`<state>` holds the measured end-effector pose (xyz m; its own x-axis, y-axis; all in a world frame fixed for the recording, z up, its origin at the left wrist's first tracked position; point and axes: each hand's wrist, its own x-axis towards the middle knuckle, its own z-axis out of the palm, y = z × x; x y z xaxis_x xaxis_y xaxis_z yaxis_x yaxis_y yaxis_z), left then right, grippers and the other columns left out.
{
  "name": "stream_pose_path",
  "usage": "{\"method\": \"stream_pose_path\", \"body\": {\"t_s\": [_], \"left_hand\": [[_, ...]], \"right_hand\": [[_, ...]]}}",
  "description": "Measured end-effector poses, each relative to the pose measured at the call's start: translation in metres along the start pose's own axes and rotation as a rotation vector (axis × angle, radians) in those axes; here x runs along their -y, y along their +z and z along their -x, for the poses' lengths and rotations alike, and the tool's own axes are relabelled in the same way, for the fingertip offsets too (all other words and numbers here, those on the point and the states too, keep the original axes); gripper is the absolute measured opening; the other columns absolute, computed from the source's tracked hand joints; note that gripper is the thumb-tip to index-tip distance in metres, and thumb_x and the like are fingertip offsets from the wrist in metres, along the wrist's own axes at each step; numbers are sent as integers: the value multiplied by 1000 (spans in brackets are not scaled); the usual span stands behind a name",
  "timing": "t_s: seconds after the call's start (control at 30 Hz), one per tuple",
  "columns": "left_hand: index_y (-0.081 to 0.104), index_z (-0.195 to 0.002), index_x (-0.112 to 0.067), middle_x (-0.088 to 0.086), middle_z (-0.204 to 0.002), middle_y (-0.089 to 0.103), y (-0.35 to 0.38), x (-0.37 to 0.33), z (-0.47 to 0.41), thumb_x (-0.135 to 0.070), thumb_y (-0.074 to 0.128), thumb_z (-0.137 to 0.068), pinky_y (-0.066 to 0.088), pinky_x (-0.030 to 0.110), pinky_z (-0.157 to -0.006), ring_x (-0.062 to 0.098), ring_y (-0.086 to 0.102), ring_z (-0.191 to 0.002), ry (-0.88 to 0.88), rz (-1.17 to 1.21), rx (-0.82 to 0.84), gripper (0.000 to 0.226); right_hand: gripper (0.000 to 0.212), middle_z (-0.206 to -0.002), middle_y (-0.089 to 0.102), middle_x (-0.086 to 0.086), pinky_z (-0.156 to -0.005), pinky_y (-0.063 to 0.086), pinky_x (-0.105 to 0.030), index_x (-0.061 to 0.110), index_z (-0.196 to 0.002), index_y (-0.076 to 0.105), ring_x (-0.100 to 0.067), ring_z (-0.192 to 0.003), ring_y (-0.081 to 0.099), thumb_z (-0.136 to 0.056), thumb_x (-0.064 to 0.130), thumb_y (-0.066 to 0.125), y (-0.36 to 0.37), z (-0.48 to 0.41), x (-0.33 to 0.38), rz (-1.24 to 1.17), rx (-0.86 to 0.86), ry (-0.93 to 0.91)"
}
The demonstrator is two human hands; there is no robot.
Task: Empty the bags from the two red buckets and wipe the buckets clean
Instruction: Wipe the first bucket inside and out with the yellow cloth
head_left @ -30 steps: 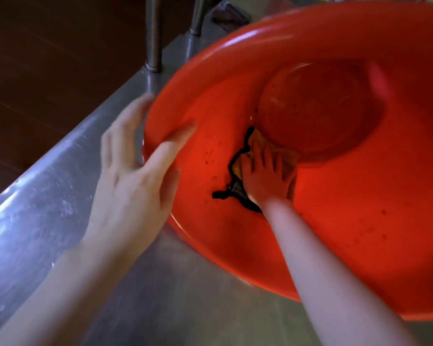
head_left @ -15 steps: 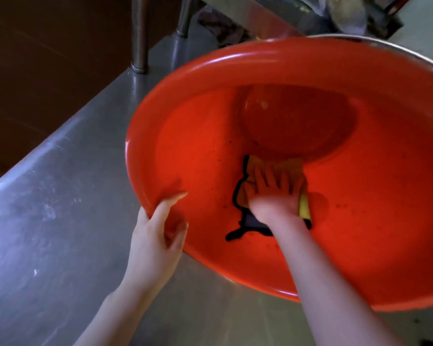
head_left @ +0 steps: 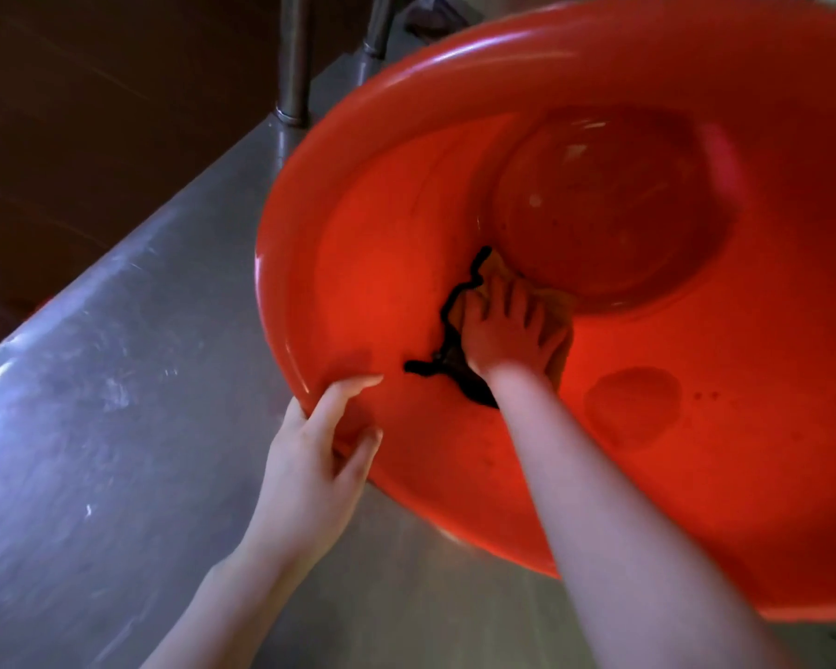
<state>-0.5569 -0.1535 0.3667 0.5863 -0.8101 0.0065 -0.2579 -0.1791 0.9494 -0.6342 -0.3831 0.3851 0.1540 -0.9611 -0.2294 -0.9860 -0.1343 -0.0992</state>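
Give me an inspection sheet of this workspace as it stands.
Surface: scuffed stainless steel table, bare where it shows.
Job's things: one large round red plastic bucket tipped toward the camera, dark specks on the inner wall; no bags seen; yellowish cloth with a black edge pressed against the wall beside the bottom.
Clutter: nothing seen.
Grippers: left hand grips the near rim, thumb inside; right hand lies flat on the cloth.
Cables: nothing seen.
Surroundings: metal post at the table's far edge, dark floor beyond; second bucket not in view.
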Motion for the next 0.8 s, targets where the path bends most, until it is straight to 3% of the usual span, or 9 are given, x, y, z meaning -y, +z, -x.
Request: {"method": "stream_pose_path", "body": {"t_s": [0.1,0.2,0.37,0.5,0.63,0.73,0.8], "left_hand": [[49,-119,-52,-24,-106,45,2,-1,-1,-24,61,-90,44,10,-67,2,55,-81,-15,0,-11,43],[48,-121,-51,-17,-108,46,2,0,-1,-26,58,-90,45,21,-74,1,54,-88,-20,-35,10,41],[52,-117,-50,-13,-113,52,1,-5,2,-22,58,-92,38,10,-81,1,53,-99,42,-99,25,37],[52,-113,-54,-11,-102,55,1,-6,4,-24,61,-90,41,12,-78,0,56,-88,24,-126,38,38],[54,-108,-50,-14,-89,53,8,-14,7,-27,64,-89,52,32,-75,4,58,-69,-7,-129,-6,31],[57,-107,-44,-18,-82,53,15,-20,7,-24,64,-91,51,46,-80,8,58,-70,8,-128,-34,27],[57,-114,-42,-16,-92,54,14,-22,7,-23,62,-92,49,48,-88,12,59,-78,-19,-116,-2,30]], "right_hand": [[60,-162,3,6,-115,-7,-60,34,-153,5,-28,-148,2,-98,57,14,2,4,4,52,13,-47],[63,-162,4,4,-115,0,-61,32,-154,3,-27,-148,7,-98,56,18,20,62,-11,146,-67,-119],[69,-162,3,9,-117,-1,-57,35,-152,-1,-22,-148,1,-91,66,4,33,150,-31,153,-75,-208],[65,-162,4,9,-116,4,-57,36,-152,0,-22,-148,6,-95,61,18,28,109,-25,119,-119,-114],[59,-162,6,7,-116,-4,-58,35,-152,6,-26,-148,5,-98,55,19,6,21,-10,-54,-39,27],[59,-162,3,7,-115,-10,-58,36,-152,6,-26,-149,0,-97,57,16,4,-10,-6,-95,2,75],[61,-162,3,8,-114,-11,-58,37,-152,5,-26,-149,0,-96,59,15,8,-11,-10,-58,-12,53]]}}
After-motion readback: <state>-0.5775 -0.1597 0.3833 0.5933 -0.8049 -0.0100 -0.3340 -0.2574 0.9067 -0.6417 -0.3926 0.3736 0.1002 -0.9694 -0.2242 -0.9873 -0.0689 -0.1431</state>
